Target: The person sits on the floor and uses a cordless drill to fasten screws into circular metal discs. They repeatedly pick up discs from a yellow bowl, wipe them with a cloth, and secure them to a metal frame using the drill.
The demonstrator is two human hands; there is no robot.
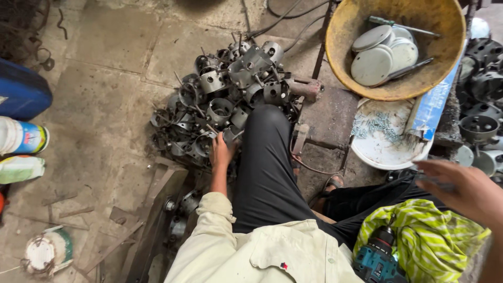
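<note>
My left hand (222,153) reaches down past my black-trousered knee (267,157) to the near edge of a pile of grey metal cylindrical housings (230,89) on the concrete floor. Its fingers close around one housing (231,135) at the edge of the pile. My right hand (466,189) hovers blurred at the right, fingers apart and holding nothing. It is just beyond a white plate of small screws (385,149). A teal cordless drill (378,257) lies in my lap on a green striped cloth (429,241).
A yellow bowl (346,31) at the top right holds round metal discs (373,64) and screwdrivers. More dark housings (479,78) are stacked at the far right. A blue drum (21,91), cans (23,137) and a small tin (47,251) stand along the left. A few housings (181,212) lie by wooden scraps.
</note>
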